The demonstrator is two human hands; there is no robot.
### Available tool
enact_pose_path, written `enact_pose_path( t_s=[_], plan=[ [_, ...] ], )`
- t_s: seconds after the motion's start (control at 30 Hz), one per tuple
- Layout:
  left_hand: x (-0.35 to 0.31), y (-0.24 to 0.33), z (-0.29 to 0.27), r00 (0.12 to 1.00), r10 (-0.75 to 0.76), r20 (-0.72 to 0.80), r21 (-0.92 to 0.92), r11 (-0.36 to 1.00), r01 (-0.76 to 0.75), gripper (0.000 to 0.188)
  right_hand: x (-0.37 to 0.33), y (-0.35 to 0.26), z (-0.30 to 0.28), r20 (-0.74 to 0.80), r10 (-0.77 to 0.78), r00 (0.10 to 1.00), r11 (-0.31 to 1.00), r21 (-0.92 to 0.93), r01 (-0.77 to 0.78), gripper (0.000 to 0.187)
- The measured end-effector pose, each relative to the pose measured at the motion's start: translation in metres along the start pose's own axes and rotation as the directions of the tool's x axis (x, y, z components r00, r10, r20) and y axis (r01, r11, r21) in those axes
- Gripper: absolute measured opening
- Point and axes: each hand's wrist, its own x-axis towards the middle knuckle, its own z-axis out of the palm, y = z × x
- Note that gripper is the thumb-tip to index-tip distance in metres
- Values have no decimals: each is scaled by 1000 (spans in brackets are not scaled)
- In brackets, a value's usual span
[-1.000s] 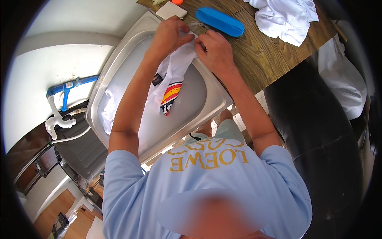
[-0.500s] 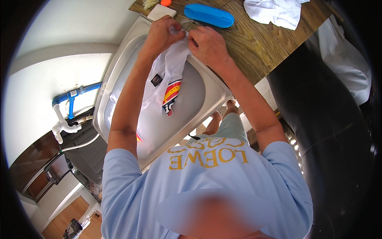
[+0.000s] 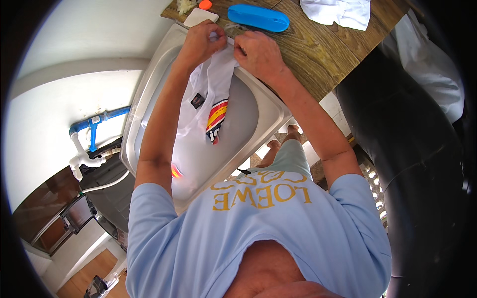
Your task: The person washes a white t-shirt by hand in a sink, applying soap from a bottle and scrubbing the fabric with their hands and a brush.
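Observation:
A wet white shirt (image 3: 206, 82) with a red, yellow and dark blue printed patch hangs down from my two hands into a grey-white sink (image 3: 238, 134) of cloudy water. My left hand (image 3: 202, 44) pinches one side of the shirt's upper edge at the sink's far rim. A short way to its right, my right hand (image 3: 258, 52) has its fingers curled on the other side of that edge. Between the two hands the fabric is stretched over the rim, close to the wooden counter. Part of the shirt lies under the water near my left forearm.
On the wooden counter (image 3: 328, 59) lie a blue oblong brush (image 3: 258, 18), a white slab (image 3: 200, 16), an orange round piece (image 3: 205, 5) and a white cloth (image 3: 338, 12). A white tap (image 3: 84, 161) on blue pipe is at the left wall. Black covering (image 3: 397, 149) stands at the right.
Both hands keep their grip on the shirt's edge with only a slight shift of the fingers. The whole view has moved a little.

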Motion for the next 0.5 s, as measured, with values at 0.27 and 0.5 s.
enact_pose_path(
  t_s=[0.27, 0.5],
  plan=[
    [1, 0, 0, 1000, -4, 17, 29, 1000, 3, 20, 1, 0, -1, 19, 5, 1000, 1000, -7, -5, 8],
    [0, 3, 0, 1000, 12, 8, 53, 999, -13, 18, 0, 1, 0, 22, 12, 1000, 1000, -20, -12, 8]
  ],
)
